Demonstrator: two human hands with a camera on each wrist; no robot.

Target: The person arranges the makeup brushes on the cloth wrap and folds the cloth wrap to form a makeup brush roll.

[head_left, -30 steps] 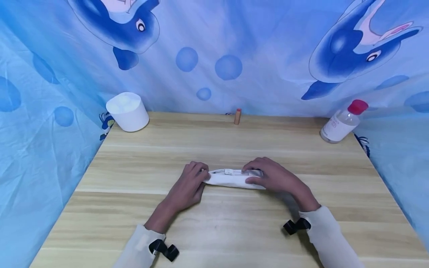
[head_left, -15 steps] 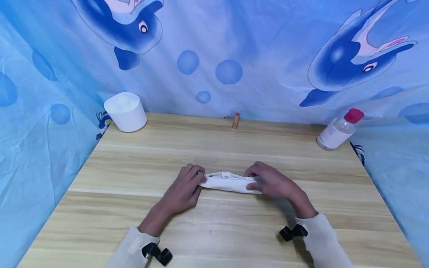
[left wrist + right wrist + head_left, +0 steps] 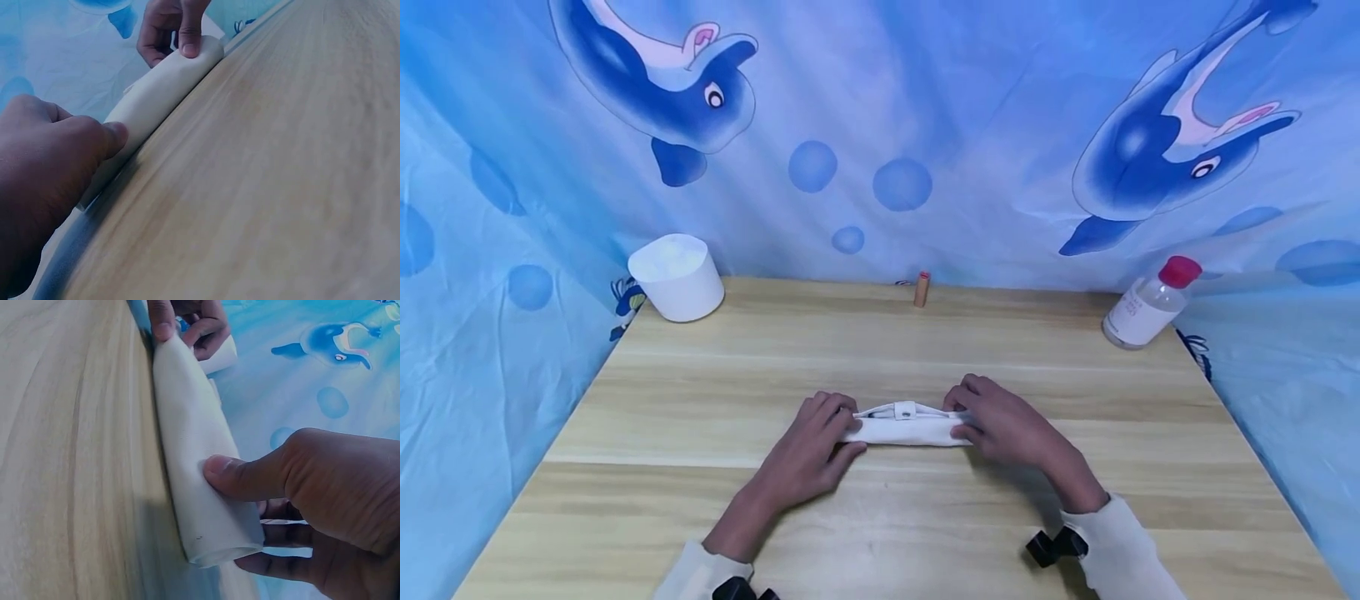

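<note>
A long white pouch, rolled into a tube, lies across the middle of the wooden table. Along its far edge runs a strip that bows away from the roll, with a small snap tab at its centre. My left hand holds the left end, thumb against the near side and fingers over the far side. At the opposite end, my right hand pinches the pouch between thumb and fingers. In the right wrist view the pouch's open round end shows its rolled layers.
At the table's back left stands a white round container. A small brown tube with a red top is at the back middle. A clear bottle with a red cap stands back right. Blue dolphin-print cloth hangs around the table.
The head view has shifted, so the table sits lower in it. My left thumb has come forward along the pouch's near side. The snap tab faces up more plainly.
</note>
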